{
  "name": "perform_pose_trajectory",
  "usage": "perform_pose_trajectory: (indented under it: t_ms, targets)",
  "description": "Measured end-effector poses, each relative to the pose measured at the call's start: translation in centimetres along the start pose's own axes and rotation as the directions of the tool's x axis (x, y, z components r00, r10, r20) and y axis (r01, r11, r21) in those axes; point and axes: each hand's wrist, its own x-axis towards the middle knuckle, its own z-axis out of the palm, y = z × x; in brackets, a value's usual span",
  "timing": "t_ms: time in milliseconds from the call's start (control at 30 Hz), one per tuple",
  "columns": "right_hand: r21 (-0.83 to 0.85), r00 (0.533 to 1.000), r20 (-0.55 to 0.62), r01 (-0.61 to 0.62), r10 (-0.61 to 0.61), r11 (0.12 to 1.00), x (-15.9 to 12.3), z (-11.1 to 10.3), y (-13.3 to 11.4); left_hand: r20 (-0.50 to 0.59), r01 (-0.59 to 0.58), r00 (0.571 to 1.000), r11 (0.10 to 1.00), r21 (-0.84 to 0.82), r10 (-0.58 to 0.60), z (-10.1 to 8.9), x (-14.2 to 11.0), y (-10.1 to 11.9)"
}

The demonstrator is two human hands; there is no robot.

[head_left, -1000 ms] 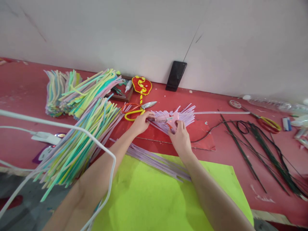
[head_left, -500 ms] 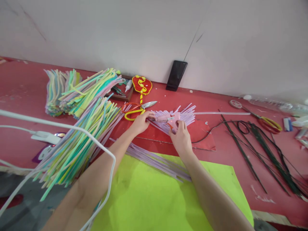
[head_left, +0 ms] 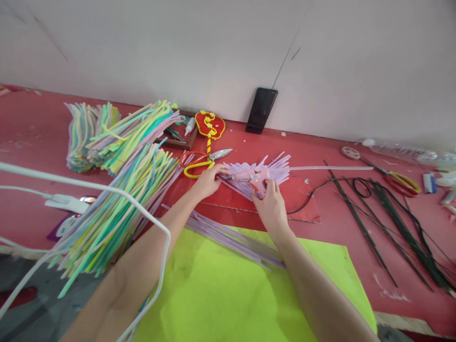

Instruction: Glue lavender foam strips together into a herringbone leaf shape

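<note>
My right hand (head_left: 271,206) is wrapped round a pink glue gun (head_left: 253,178) whose nozzle points left over a fan of lilac strips (head_left: 268,169) on the red table (head_left: 32,137). My left hand (head_left: 209,180) is pinched at the left tip of that fan, just beside the nozzle; what its fingertips hold is too small to name. More lilac strips (head_left: 228,236) lie between my forearms, partly on a lime-green sheet (head_left: 221,289).
Orange-and-yellow scissors (head_left: 201,160) lie just left of my left hand. Piles of pastel strips (head_left: 117,199) fill the left. A black phone (head_left: 261,110) leans on the wall. Dark wires (head_left: 384,213), other scissors (head_left: 395,178) and a white cable (head_left: 107,190) lie around.
Both hands hold almost the same place; the view has shifted very slightly and a small red glint shows on the glue gun.
</note>
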Motion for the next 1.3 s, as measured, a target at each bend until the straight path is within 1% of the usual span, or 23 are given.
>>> perform_pose_trajectory:
  t_ms: [333, 600, 800, 1300]
  targets:
    - [0.004, 1.000, 0.007, -0.006, 0.006, 1.000, -0.2, -0.6, 0.4, 0.013, -0.005, 1.000, 1.000, 0.028, 0.005, -0.3, -0.1, 0.6]
    - [0.018, 1.000, 0.021, -0.015, 0.014, 1.000, -0.1, -0.9, 0.5, 0.011, 0.018, 1.000, 1.000, 0.014, -0.018, -0.2, -0.1, 0.4]
    - [0.020, 1.000, 0.020, -0.013, 0.013, 1.000, -0.2, -1.0, 0.4, 0.012, 0.014, 1.000, 1.000, 0.009, -0.014, -0.2, -0.1, 0.5]
    - [-0.032, 1.000, 0.011, -0.027, 0.027, 0.999, -0.8, -1.5, 0.3, 0.013, 0.006, 1.000, 1.000, 0.009, -0.006, -0.1, -0.1, 0.3]
